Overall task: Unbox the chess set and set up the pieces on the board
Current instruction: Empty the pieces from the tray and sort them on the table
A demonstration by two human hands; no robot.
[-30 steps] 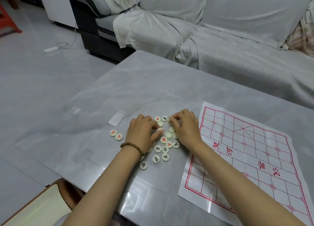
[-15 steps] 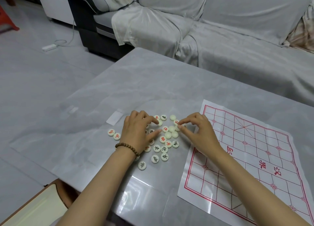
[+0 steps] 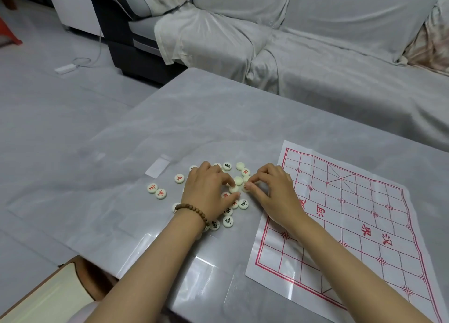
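Pinching a blank round cream chess disc (image 3: pixel 235 190) in left hand (image 3: pixel 209 189) and a red-marked disc (image 3: pixel 245 188) in right hand (image 3: pixel 274 194), mid-frame, probably sorting before filling the white red-gridded paper board (image 3: pixel 352 213).

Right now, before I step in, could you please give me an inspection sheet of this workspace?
Surface: glossy grey marble-look table.
Job's things: white paper chess board with red grid, flat at the right, no pieces on it; cream round chess pieces heaped left of it, a few apart further left.
Clutter: small clear flat packet beyond the heap.
Grippers: left hand, with brown bead bracelet, rests on the heap, grip unclear; right hand pinches one piece at the heap's edge.
Cables: white cable and white block on the floor, far left.
Surroundings: grey cloth-covered sofa behind the table.
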